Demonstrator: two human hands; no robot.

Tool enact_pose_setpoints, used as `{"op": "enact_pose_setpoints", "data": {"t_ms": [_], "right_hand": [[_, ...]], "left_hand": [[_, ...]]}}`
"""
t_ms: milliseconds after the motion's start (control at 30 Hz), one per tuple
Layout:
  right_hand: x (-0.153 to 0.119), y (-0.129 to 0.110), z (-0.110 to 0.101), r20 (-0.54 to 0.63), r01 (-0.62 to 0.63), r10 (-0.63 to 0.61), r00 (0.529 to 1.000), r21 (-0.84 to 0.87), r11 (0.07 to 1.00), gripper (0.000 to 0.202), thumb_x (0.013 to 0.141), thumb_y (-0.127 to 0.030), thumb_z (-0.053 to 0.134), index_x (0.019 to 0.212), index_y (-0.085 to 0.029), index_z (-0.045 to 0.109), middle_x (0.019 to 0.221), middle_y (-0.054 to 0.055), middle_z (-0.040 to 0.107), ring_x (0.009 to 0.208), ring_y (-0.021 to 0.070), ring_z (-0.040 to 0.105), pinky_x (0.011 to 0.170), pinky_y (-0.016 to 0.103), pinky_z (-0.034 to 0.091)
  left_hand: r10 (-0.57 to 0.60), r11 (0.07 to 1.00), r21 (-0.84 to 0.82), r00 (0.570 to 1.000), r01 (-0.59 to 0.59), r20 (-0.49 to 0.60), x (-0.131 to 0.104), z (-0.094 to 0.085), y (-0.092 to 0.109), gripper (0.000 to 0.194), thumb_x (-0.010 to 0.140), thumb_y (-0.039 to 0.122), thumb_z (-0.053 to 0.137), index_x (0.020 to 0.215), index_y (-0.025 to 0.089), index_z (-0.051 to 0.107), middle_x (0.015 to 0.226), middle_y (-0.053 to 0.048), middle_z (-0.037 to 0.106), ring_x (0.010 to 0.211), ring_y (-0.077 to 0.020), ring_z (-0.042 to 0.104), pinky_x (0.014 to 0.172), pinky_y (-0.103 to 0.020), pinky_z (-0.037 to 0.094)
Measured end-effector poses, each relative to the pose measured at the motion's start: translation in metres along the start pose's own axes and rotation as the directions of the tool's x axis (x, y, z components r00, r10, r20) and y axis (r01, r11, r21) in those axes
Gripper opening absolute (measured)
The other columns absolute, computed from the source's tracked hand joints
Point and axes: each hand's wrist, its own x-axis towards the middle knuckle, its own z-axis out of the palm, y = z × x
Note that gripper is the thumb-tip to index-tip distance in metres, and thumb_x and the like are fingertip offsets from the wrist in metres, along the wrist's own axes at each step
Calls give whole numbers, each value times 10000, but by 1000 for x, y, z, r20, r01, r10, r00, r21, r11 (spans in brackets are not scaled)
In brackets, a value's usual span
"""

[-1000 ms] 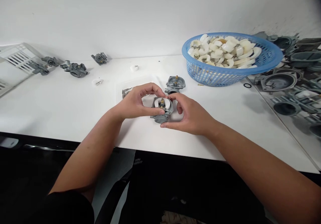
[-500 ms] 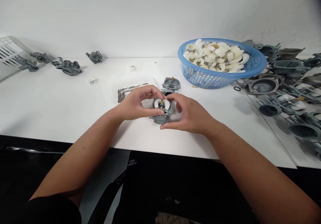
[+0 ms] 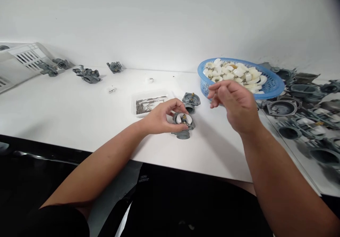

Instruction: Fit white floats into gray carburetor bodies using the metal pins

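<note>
My left hand (image 3: 163,118) grips a grey metal carburetor body (image 3: 183,135) on the table, thumb on the near side and fingers around the back. Set in its open top is a white float (image 3: 188,118) with a brass piece in the middle. My right hand (image 3: 237,106) is raised over the table in front of the blue basket, its fingers loosely bent and apart, and I see nothing in it. Just behind the held body stands another carburetor body (image 3: 191,100) without a float. A white tray (image 3: 134,104) of thin metal pins (image 3: 143,106) lies beyond my left hand.
The blue basket (image 3: 205,88) at the back right is heaped with white floats (image 3: 239,72). Many carburetor bodies (image 3: 283,107) crowd the right side. Several others (image 3: 90,74) stand at the back left near a white slotted crate (image 3: 29,56). Small white parts (image 3: 112,89) lie between.
My right hand has let go of the carburetor body and moved up and right toward the blue basket. My left hand still holds the body. The view has shifted slightly.
</note>
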Motion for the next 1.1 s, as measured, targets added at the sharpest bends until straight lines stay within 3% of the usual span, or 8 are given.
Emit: {"op": "enact_pose_setpoints", "data": {"t_ms": [67, 133, 200, 267, 367, 467, 667, 1100], "right_hand": [[23, -11, 10, -31, 42, -44, 999, -56, 998, 238, 961, -393, 534, 896, -185, 631, 826, 35, 603, 651, 117, 527, 619, 279, 445], [48, -21, 29, 143, 59, -26, 989, -231, 971, 225, 947, -387, 543, 924, -194, 655, 857, 38, 634, 670, 127, 547, 624, 279, 442], [72, -28, 54, 414, 112, 100, 905, -459, 881, 217, 909, -397, 590, 973, -216, 691, 948, 47, 680, 719, 149, 589, 630, 283, 449], [92, -31, 81, 564, 199, 265, 782, -629, 752, 228, 869, -375, 634, 1036, -236, 705, 1034, 58, 705, 769, 180, 627, 632, 292, 453], [110, -29, 121, 601, 299, 454, 658, -762, 575, 304, 840, -330, 655, 1132, -252, 685, 1057, 79, 720, 803, 216, 659, 633, 310, 458], [119, -19, 152, 568, 335, 580, 583, -819, 465, 311, 780, -285, 717, 1081, -207, 697, 936, 101, 728, 773, 240, 670, 631, 332, 471], [122, 0, 181, 524, 382, 656, 543, -850, 363, 156, 696, -142, 742, 848, -148, 704, 730, 106, 687, 712, 280, 679, 639, 381, 489], [117, -14, 178, 480, 397, 698, 531, -869, 295, 81, 795, -244, 649, 804, -167, 673, 762, 115, 677, 676, 269, 657, 625, 394, 472]], "left_hand": [[-3, 1000, -26, 1000, 3, 9, 0, 1, 0, 375, 738, 319, 810, 1012, 205, 580, 1100, -84, 688, 1062, -229, 652, 929, -406, 509], [-6, 999, -51, 1000, 7, 31, 0, 2, -1, 394, 732, 350, 811, 1010, 206, 572, 1112, -83, 682, 1062, -231, 652, 935, -405, 514], [-21, 999, -50, 999, 23, 44, 1, 3, -3, 411, 724, 384, 810, 1015, 213, 575, 1127, -79, 682, 1063, -243, 656, 938, -411, 524], [-39, 999, -34, 998, 40, 40, 2, 3, -8, 428, 700, 406, 817, 1019, 236, 587, 1137, -62, 687, 1061, -260, 663, 913, -406, 548], [-61, 997, -35, 998, 62, 31, 4, 5, -14, 474, 654, 389, 826, 1057, 289, 596, 1120, -8, 697, 1039, -269, 682, 813, -362, 593], [-74, 996, -56, 997, 76, 26, 4, 7, -16, 519, 641, 378, 820, 1101, 295, 595, 1077, 19, 706, 1011, -261, 700, 787, -346, 603], [-56, 991, -116, 997, 61, 46, 1, 5, -8, 642, 691, 362, 804, 1262, 230, 543, 1188, -73, 678, 1109, -310, 657, 845, -418, 586], [-119, 989, -82, 993, 121, 27, 4, 5, -9, 548, 641, 425, 849, 1078, 197, 608, 1051, -89, 702, 946, -274, 675, 759, -420, 575]]}}
